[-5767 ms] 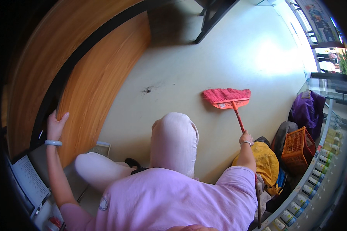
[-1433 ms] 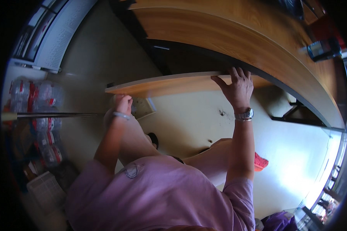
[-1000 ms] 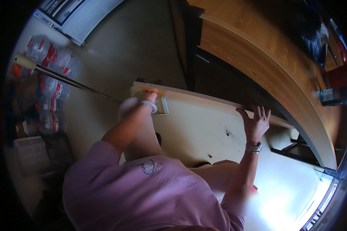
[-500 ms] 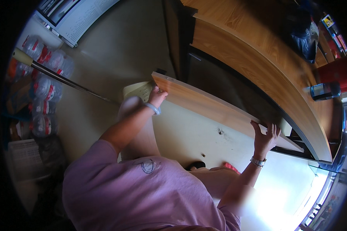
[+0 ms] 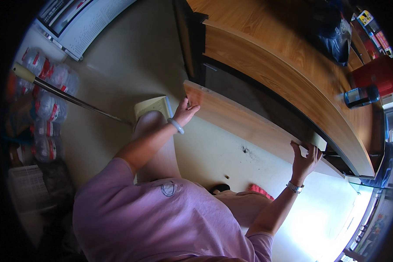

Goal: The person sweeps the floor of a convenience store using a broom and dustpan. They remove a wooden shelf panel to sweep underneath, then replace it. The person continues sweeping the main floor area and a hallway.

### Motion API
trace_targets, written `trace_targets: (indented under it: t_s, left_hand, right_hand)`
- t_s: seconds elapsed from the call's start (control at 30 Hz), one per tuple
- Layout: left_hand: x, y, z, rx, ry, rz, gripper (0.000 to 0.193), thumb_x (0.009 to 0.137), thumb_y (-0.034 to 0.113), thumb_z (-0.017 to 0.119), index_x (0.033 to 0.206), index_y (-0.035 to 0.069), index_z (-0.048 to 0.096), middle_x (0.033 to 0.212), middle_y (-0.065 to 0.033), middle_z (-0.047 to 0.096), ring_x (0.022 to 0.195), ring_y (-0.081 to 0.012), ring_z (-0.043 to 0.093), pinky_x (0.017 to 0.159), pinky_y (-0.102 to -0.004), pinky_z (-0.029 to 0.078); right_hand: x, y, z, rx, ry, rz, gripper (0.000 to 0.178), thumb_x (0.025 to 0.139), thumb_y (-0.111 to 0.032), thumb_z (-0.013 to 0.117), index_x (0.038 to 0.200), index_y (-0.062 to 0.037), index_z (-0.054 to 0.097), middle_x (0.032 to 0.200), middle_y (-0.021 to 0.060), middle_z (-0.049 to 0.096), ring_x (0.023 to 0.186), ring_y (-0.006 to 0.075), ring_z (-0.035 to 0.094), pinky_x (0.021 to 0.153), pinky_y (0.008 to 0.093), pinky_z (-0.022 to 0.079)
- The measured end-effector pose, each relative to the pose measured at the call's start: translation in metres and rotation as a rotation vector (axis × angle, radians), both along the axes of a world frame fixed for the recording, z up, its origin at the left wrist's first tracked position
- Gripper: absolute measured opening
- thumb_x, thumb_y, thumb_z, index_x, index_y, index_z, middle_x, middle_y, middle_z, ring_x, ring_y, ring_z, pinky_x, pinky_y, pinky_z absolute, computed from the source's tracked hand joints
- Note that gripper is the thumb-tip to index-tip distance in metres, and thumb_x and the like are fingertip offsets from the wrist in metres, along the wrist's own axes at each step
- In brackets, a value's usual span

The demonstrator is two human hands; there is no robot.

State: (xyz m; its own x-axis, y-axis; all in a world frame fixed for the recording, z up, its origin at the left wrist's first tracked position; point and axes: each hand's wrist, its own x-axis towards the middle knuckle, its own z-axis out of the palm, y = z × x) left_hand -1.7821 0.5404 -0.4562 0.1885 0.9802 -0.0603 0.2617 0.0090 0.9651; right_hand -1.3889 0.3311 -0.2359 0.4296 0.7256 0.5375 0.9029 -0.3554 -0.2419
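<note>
A long wood-grain panel (image 5: 244,122) is held in front of a wooden desk (image 5: 266,50), slanting from upper left to lower right. My left hand (image 5: 187,113) grips its left end, thumb on the near face and fingers curled round the end. Near its right end my right hand (image 5: 305,162) is closed on the top edge, thumb in front and fingers over it. Behind the panel lies the dark opening (image 5: 253,94) under the desktop. What joins the panel to the desk, if anything, is hidden.
A dustpan (image 5: 155,105) lies by my left knee, near a long metal handle (image 5: 81,99). Bottles in packs (image 5: 50,107) stand at left. On the desk are a dark bag (image 5: 334,41), a red container (image 5: 375,75) and a dark jar (image 5: 361,97). Dirt specks (image 5: 245,149) dot the floor.
The panel's left end has shifted right relative to the desk and dustpan, with my left hand moving along on it. My right hand has moved slightly right and down. The view has shifted a little.
</note>
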Motion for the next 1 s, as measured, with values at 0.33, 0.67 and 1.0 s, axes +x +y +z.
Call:
trace_targets:
  t_s: [0.33, 0.67, 1.0]
  left_hand:
    - [0.021, 0.006, 0.059, -0.014, 0.005, -0.011, 0.038, 0.086, 0.021, 0.068, 0.109, 0.005, 0.042, 0.105, -0.0038, 0.049, 0.095, -0.0097, 0.047, 0.081, -0.0243, 0.042]
    - [0.036, -0.004, 0.071, 0.117, 0.098, 0.06, 0.052, 0.086, 0.033, 0.068, 0.114, -0.002, 0.04, 0.114, -0.0118, 0.043, 0.108, -0.0195, 0.042, 0.095, -0.0317, 0.036]
    - [0.062, -0.005, 0.042, 0.191, 0.152, 0.162, 0.052, 0.082, 0.04, 0.07, 0.102, 0.0, 0.043, 0.107, -0.0117, 0.04, 0.097, -0.0194, 0.041, 0.081, -0.035, 0.04]
  right_hand:
    - [0.006, 0.002, -0.003, 0.047, 0.043, -0.061, 0.044, 0.061, -0.04, 0.085, 0.085, -0.0095, 0.065, 0.09, 0.0036, 0.066, 0.097, 0.0291, 0.055, 0.084, 0.0425, 0.046]
    - [0.009, 0.004, -0.005, 0.041, 0.033, -0.078, 0.043, 0.059, -0.041, 0.086, 0.082, -0.01, 0.066, 0.087, 0.0026, 0.066, 0.096, 0.029, 0.055, 0.083, 0.0424, 0.046]
    - [0.033, -0.011, 0.004, 0.121, 0.049, 0.011, 0.042, 0.062, -0.039, 0.085, 0.084, -0.0073, 0.067, 0.089, 0.006, 0.067, 0.088, 0.0289, 0.057, 0.08, 0.0403, 0.046]
